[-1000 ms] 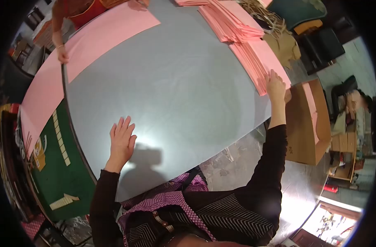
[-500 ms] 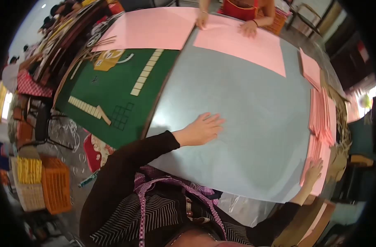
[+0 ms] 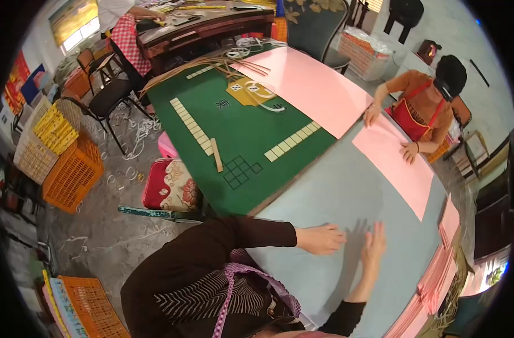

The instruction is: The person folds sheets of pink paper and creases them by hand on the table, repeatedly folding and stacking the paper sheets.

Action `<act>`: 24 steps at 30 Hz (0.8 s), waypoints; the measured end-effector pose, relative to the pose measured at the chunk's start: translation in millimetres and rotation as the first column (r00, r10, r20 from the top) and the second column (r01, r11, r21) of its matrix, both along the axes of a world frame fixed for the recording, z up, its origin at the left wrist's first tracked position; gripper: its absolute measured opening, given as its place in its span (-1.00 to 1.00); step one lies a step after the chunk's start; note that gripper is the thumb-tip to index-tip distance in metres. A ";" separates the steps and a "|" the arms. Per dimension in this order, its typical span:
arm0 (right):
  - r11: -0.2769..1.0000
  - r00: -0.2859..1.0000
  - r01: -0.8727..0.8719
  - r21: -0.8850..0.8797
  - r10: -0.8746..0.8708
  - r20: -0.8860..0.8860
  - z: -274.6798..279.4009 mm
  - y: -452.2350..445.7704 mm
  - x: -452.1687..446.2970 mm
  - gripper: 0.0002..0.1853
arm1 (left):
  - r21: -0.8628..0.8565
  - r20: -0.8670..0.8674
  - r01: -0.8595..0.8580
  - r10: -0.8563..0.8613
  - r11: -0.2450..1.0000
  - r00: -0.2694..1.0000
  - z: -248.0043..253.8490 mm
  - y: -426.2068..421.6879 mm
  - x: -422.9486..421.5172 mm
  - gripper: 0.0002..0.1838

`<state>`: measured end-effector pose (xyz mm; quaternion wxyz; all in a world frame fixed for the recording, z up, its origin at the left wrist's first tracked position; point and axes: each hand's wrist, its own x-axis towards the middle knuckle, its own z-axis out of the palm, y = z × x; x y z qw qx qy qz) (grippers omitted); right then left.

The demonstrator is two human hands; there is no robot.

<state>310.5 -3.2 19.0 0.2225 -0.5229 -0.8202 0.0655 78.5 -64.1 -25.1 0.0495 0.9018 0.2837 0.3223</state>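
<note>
My left hand [image 3: 323, 238] lies low over the grey-blue tabletop [image 3: 307, 197], its fingers loosely extended and nothing in them. To its right, my right hand [image 3: 373, 248] is lifted above the same surface, fingers stretched upward and empty, with a shadow beside it. Several folded pink sheets [image 3: 437, 276] are piled along the right edge of the table, apart from both hands. Across the table, a pink sheet [image 3: 395, 169] lies flat under the hands of a co-worker [image 3: 423, 107] in a red apron.
A green printed board [image 3: 212, 124] with strips of pale tiles adjoins the tabletop, partly covered by another pink sheet [image 3: 307, 84]. A flowered chair [image 3: 170, 186] stands at its near edge. Orange crates [image 3: 74, 174] are on the left floor among scraps. Another person [image 3: 113, 14] works farther back.
The view has swung left. My right hand has left the folded pink stack and come up near my left hand over the tabletop. The co-worker's hands stay on the pink sheet.
</note>
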 end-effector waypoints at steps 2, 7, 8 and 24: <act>0.997 0.994 -0.068 -0.032 0.064 -0.094 -5.3 2.2 -44.6 -0.51 | -0.004 0.118 0.016 -0.015 1.000 0.993 3.4 -3.6 -4.4 -0.83; 0.958 0.874 -0.188 -0.218 0.062 -0.483 -30.9 -3.6 -97.9 -0.56 | -0.280 0.442 -0.114 0.233 0.953 0.866 30.8 -10.1 -24.7 -0.87; 0.967 0.917 -0.208 -0.150 0.140 -0.374 -39.4 -3.3 -98.6 -0.55 | -0.389 0.317 -0.132 0.267 0.912 0.910 39.6 -10.1 -37.1 -0.84; 0.988 0.989 -0.122 0.096 0.128 -0.067 -46.8 -26.2 -109.7 -0.58 | 0.121 0.758 0.841 -0.596 0.527 0.264 291.3 -111.3 -93.6 -0.53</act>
